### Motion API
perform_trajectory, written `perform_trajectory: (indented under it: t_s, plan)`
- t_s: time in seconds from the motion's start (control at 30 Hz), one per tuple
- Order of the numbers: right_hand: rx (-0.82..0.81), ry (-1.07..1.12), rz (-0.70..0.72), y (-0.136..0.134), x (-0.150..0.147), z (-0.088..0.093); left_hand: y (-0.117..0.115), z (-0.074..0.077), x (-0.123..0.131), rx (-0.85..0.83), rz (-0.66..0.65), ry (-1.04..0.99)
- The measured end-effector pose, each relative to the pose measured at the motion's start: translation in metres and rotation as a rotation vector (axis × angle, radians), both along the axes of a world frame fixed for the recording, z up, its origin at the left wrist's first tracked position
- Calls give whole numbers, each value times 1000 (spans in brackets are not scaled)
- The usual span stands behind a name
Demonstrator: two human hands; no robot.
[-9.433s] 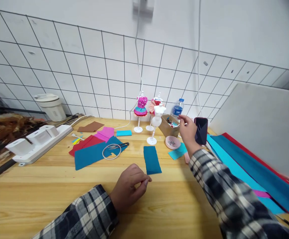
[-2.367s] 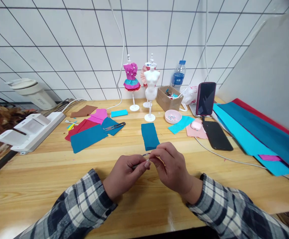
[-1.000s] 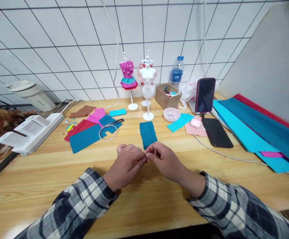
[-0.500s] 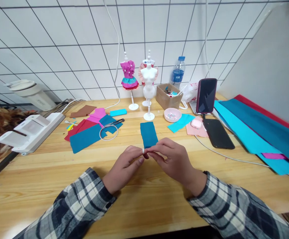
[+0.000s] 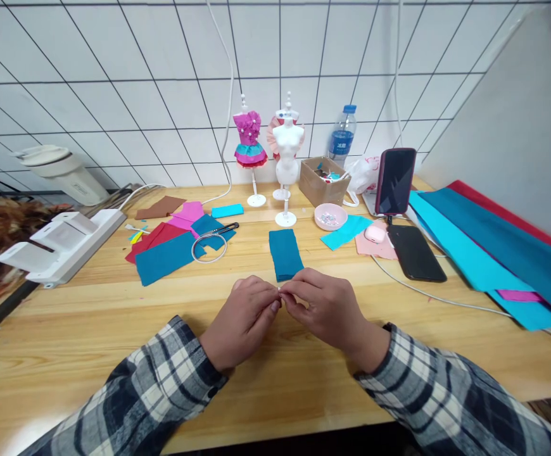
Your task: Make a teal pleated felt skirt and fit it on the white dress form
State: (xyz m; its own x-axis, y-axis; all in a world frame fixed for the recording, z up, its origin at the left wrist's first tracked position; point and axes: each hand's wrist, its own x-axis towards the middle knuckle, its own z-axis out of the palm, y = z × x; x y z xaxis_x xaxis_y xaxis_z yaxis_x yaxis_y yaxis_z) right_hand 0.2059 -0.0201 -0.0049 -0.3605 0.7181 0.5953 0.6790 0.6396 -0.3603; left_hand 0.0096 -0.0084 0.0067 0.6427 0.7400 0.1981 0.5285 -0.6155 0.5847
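Observation:
My left hand [image 5: 244,321] and my right hand [image 5: 327,310] meet fingertip to fingertip over the front of the wooden table [image 5: 294,386]. Both have fingers pressed together in a pinch. A tiny pale speck shows where the fingertips join, too small to name. Just beyond them lies a folded strip of dark teal cloth [image 5: 285,252], which neither hand appears to hold. Farther back stands a bare white mini dress form [image 5: 286,152]. To its left, another form wears a pink and turquoise dress [image 5: 250,136]. A pink bowl of beads [image 5: 330,216] sits to the right.
Cloth scraps [image 5: 164,256], thread scissors [image 5: 223,228] and a ring of wire [image 5: 209,247] lie left. A white power strip [image 5: 69,247] is farther left. At right are a cardboard box [image 5: 320,187], a propped phone [image 5: 395,182], a black power bank [image 5: 417,252], a cable and long fabric sheets [image 5: 498,247].
My left hand's fingers have curled inward and its thumb has moved closer to my right fingertips. The pale speck is now mostly hidden. The view has shifted slightly.

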Motion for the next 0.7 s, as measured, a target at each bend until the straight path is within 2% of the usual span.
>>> perform_trajectory:
  t_s: [0.2, 0.43, 0.5, 0.6, 0.7]
  plan:
    - [-18, 17, 64, 2, 3, -2, -1, -1, -3, -70, 21, -135]
    - [-38, 0, 5, -2, 1, 1, -1, 2, 0, -50, -6, -122]
    - [-89, 92, -18, -1, -3, 2, -1, 2, 0, -20, -16, -107]
    - [-252, 263, -47, 3, -6, 1, -1, 1, -1, 19, -27, -95]
    - [-308, 314, 14, 5, -5, 0, 0, 0, -3, 5, -7, -114]
